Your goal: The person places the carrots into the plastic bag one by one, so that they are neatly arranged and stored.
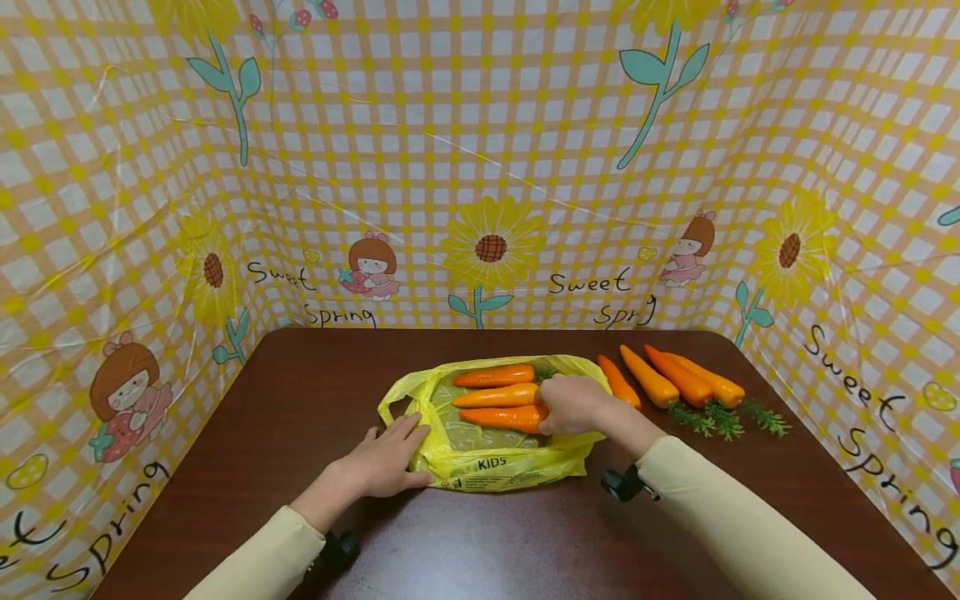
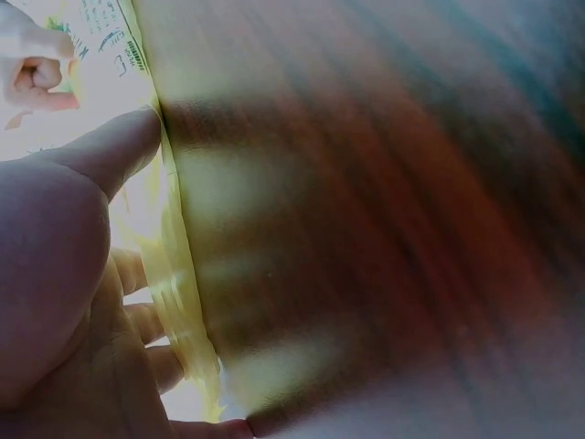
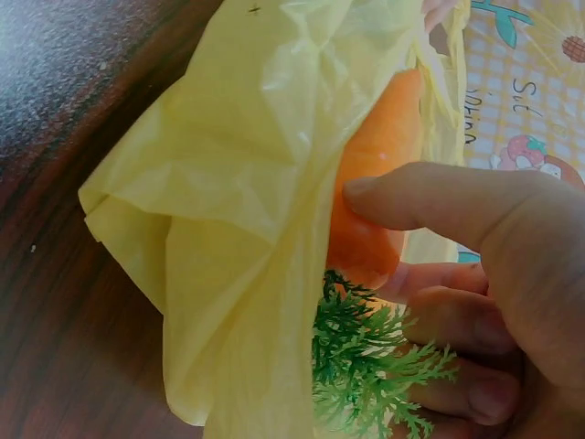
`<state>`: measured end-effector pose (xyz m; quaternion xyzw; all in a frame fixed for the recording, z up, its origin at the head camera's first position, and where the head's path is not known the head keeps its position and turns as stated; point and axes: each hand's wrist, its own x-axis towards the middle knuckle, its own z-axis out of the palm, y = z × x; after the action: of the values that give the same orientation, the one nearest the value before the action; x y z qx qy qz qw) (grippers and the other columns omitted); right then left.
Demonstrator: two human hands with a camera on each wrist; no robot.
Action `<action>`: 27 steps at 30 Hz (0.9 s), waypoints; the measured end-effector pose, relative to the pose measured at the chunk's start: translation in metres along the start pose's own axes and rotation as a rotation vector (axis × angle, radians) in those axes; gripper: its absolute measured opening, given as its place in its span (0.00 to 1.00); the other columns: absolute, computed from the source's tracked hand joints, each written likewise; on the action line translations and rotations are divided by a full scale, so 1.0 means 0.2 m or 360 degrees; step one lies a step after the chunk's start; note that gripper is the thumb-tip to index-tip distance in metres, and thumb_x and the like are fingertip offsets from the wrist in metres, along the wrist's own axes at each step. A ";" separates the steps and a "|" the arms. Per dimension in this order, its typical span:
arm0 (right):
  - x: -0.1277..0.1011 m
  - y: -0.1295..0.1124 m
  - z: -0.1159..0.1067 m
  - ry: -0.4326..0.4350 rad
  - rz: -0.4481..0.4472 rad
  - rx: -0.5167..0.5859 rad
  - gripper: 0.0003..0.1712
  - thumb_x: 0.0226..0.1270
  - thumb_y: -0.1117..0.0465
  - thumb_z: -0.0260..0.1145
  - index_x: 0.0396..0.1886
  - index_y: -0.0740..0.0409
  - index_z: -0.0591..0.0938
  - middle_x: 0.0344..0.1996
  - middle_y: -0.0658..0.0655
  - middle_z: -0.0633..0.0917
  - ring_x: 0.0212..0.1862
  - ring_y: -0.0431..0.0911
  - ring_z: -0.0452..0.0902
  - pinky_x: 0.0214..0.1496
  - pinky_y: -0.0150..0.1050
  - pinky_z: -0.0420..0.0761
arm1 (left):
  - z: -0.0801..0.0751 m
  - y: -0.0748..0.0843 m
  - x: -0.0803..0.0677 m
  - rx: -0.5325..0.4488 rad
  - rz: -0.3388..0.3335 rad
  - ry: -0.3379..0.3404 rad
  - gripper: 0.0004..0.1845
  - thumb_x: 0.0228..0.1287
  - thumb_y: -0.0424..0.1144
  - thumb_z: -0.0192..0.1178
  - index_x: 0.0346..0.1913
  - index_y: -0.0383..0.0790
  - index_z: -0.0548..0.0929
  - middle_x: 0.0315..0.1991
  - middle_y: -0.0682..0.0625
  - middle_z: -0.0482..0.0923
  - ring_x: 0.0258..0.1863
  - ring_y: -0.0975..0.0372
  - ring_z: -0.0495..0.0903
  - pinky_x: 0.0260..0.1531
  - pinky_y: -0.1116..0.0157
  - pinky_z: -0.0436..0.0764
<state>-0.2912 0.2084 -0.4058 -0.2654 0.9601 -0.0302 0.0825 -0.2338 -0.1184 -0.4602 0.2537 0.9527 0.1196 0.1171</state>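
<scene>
Sleeves (image 1: pixel 750 517) nearest; left grip (image 1: pixel 386 460) spread on bag (image 1: pixel 536 468), right grip (image 1: pixel 576 404) pinching carrot (image 3: pixel 384 128) inside. Looks partway: three carrots (image 1: pixel 495 396) in, four loose carrots (image 1: pixel 678 372) left, beyond right grip.

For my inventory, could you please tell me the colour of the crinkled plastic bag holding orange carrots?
The plastic bag is yellow, clearest in the head view.

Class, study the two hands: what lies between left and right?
In the head view, the middle of the yellow bag, with three carrots in its opening, lies between the left hand and the right hand.
</scene>
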 end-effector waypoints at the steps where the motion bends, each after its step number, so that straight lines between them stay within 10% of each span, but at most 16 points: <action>1: 0.00 0.00 0.00 0.0020 0.0004 -0.0018 0.15 0.59 0.57 0.72 0.18 0.50 0.75 0.15 0.47 0.58 0.20 0.41 0.53 0.24 0.38 0.53 | 0.00 0.00 0.00 -0.0001 0.0002 0.0001 0.43 0.69 0.61 0.60 0.78 0.40 0.61 0.81 0.41 0.49 0.80 0.47 0.51 0.69 0.33 0.55; 16: 0.01 -0.02 0.03 0.0145 0.0017 -0.0152 0.07 0.58 0.57 0.75 0.32 0.50 0.83 0.19 0.48 0.76 0.23 0.43 0.69 0.23 0.39 0.66 | 0.01 -0.01 0.01 0.0013 -0.0002 0.0005 0.43 0.69 0.62 0.59 0.78 0.41 0.61 0.81 0.42 0.49 0.80 0.47 0.51 0.69 0.34 0.56; 27: 0.00 -0.04 0.05 0.0167 0.0036 -0.0128 0.19 0.59 0.57 0.77 0.49 0.53 0.84 0.23 0.47 0.80 0.24 0.42 0.72 0.22 0.40 0.70 | 0.01 -0.02 0.01 0.0017 -0.0002 0.0010 0.43 0.69 0.62 0.59 0.78 0.41 0.61 0.81 0.42 0.49 0.80 0.47 0.51 0.70 0.35 0.56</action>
<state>-0.2851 0.2019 -0.4152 -0.2559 0.9665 -0.0045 0.0216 -0.2364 -0.1197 -0.4643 0.2533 0.9538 0.1153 0.1130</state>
